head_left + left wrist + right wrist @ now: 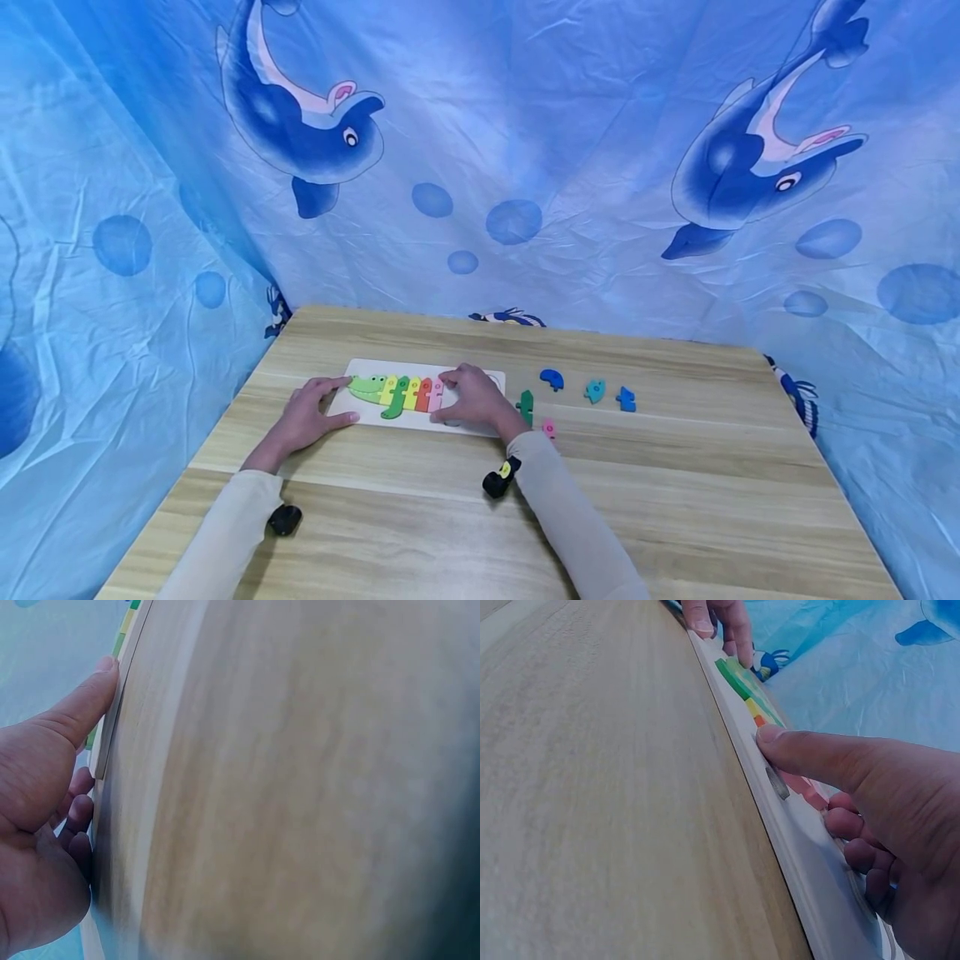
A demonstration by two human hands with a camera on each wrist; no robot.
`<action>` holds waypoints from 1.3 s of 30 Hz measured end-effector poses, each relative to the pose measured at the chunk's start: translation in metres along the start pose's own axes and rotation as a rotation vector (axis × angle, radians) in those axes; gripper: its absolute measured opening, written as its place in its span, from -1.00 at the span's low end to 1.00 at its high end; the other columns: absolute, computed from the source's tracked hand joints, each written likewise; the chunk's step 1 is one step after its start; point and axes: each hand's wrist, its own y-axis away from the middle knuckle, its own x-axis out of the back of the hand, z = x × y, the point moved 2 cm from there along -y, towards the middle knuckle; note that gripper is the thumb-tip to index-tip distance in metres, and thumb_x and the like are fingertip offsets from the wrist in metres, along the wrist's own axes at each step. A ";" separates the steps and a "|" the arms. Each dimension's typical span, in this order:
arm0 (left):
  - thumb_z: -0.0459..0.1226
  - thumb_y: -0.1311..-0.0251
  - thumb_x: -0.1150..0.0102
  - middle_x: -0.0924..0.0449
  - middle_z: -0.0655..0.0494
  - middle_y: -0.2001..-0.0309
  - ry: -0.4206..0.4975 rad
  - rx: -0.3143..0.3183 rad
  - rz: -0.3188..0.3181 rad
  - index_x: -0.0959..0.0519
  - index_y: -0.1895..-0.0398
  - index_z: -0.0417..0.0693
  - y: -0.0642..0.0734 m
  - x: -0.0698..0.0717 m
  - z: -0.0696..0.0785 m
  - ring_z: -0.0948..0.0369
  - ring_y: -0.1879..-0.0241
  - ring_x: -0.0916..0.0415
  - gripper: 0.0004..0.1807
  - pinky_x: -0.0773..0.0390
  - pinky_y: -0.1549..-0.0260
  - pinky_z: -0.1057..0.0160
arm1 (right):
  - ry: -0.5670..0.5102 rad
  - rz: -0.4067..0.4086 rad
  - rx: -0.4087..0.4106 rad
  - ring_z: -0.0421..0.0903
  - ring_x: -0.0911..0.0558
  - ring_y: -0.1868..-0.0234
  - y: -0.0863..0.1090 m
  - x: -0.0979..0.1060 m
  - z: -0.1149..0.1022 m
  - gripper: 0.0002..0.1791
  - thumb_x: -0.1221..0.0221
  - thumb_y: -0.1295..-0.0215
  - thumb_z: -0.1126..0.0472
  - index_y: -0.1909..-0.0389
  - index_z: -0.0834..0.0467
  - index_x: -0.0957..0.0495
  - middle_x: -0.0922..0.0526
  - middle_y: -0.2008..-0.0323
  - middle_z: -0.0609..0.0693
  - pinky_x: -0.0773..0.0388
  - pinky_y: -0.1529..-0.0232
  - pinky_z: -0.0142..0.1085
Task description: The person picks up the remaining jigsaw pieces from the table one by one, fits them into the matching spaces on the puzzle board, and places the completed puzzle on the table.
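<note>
Carefully, I steady the white wooden crocodile puzzle board (480, 427) on the pale wooden bench (675, 500) with my flat, relaxed left hand (303, 419), while my right hand (472, 398), thumb straight, should press the pink piece (436, 394) level.

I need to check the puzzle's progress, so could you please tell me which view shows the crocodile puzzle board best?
The head view: the whole puzzle board shows from above. Both wrist views catch only its edge.
</note>
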 end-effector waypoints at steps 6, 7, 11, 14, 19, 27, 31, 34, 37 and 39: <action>0.03 -0.18 -0.46 -0.26 -0.39 -0.39 0.002 -0.004 -0.004 -0.36 -0.48 -0.13 -0.001 -0.002 0.001 -0.32 -0.31 -0.20 -0.13 -0.17 -0.26 -0.34 | -0.077 0.017 0.019 -0.18 -0.50 0.11 0.004 0.006 0.002 -0.14 -0.51 -0.07 -0.21 -0.37 0.05 -0.52 -0.54 0.10 -0.12 -0.51 0.01 -0.29; 0.03 -0.18 -0.46 -0.26 -0.39 -0.39 0.002 -0.007 -0.004 -0.36 -0.48 -0.13 -0.001 -0.002 0.000 -0.33 -0.32 -0.20 -0.13 -0.16 -0.26 -0.34 | -0.090 0.028 0.032 -0.17 -0.50 0.11 0.005 0.008 0.003 -0.17 -0.50 -0.08 -0.19 -0.36 0.06 -0.53 -0.55 0.11 -0.11 -0.52 0.03 -0.28; 0.03 -0.18 -0.46 -0.26 -0.40 -0.39 0.001 -0.017 0.000 -0.37 -0.48 -0.13 -0.001 -0.001 0.000 -0.34 -0.33 -0.19 -0.13 -0.16 -0.25 -0.35 | -0.110 0.062 0.077 -0.16 -0.52 0.10 0.009 0.016 0.003 -0.25 -0.45 -0.15 -0.20 -0.31 0.06 -0.57 -0.58 0.08 -0.10 -0.53 0.05 -0.27; 0.04 -0.18 -0.46 -0.26 -0.40 -0.39 0.005 -0.017 0.003 -0.37 -0.48 -0.13 -0.001 -0.001 0.000 -0.34 -0.32 -0.19 -0.13 -0.16 -0.25 -0.36 | -0.123 0.083 0.110 -0.15 -0.55 0.08 0.013 0.023 0.003 -0.30 -0.42 -0.19 -0.21 -0.29 0.05 -0.59 -0.61 0.05 -0.08 -0.56 0.08 -0.27; 0.05 -0.18 -0.45 -0.25 -0.40 -0.39 0.006 -0.012 -0.001 -0.36 -0.49 -0.13 -0.001 -0.001 0.000 -0.34 -0.31 -0.19 -0.12 -0.14 -0.26 -0.36 | -0.160 0.112 0.173 -0.06 -0.60 0.05 0.024 0.036 0.005 -0.33 -0.43 -0.21 -0.16 -0.27 0.08 -0.60 -0.66 0.02 -0.01 -0.57 0.15 -0.25; 0.05 -0.19 -0.44 -0.23 -0.41 -0.40 0.001 -0.017 -0.004 -0.36 -0.49 -0.14 0.000 0.000 0.001 -0.35 -0.35 -0.16 -0.12 -0.16 -0.26 -0.37 | -0.207 0.123 0.220 0.09 -0.60 -0.05 0.043 0.054 0.015 -0.33 -0.40 -0.24 -0.17 -0.27 0.11 -0.59 -0.63 -0.10 0.11 -0.59 0.08 -0.07; 0.05 -0.18 -0.45 -0.24 -0.41 -0.40 -0.001 -0.024 0.000 -0.36 -0.48 -0.15 0.001 0.000 0.000 -0.35 -0.34 -0.17 -0.12 -0.16 -0.25 -0.36 | -0.224 0.146 0.228 0.16 -0.59 -0.07 0.054 0.063 0.021 -0.36 -0.42 -0.24 -0.11 -0.26 0.11 -0.60 -0.62 -0.14 0.15 -0.59 0.04 0.07; 0.04 -0.18 -0.45 -0.25 -0.41 -0.39 -0.003 -0.035 0.006 -0.36 -0.48 -0.16 0.001 0.000 0.000 -0.34 -0.34 -0.18 -0.13 -0.16 -0.25 -0.34 | -0.202 0.158 0.224 0.16 -0.59 -0.07 0.064 0.069 0.030 -0.38 -0.41 -0.26 -0.11 -0.26 0.10 -0.60 -0.61 -0.15 0.15 -0.58 0.01 0.11; 0.03 -0.19 -0.45 -0.26 -0.42 -0.38 0.000 -0.047 0.009 -0.36 -0.47 -0.18 0.002 0.001 -0.001 -0.34 -0.35 -0.17 -0.13 -0.15 -0.25 -0.33 | -0.173 0.175 0.196 0.14 -0.59 -0.07 0.077 0.076 0.040 -0.36 -0.41 -0.25 -0.10 -0.27 0.12 -0.59 -0.61 -0.11 0.13 -0.57 0.00 0.11; 0.02 -0.19 -0.45 -0.25 -0.43 -0.38 0.004 -0.049 0.009 -0.36 -0.47 -0.18 0.003 0.001 0.000 -0.34 -0.35 -0.17 -0.13 -0.14 -0.25 -0.34 | -0.151 0.191 0.167 0.13 -0.60 -0.06 0.086 0.080 0.047 -0.36 -0.42 -0.24 -0.09 -0.28 0.11 -0.58 -0.61 -0.08 0.13 -0.58 0.02 0.10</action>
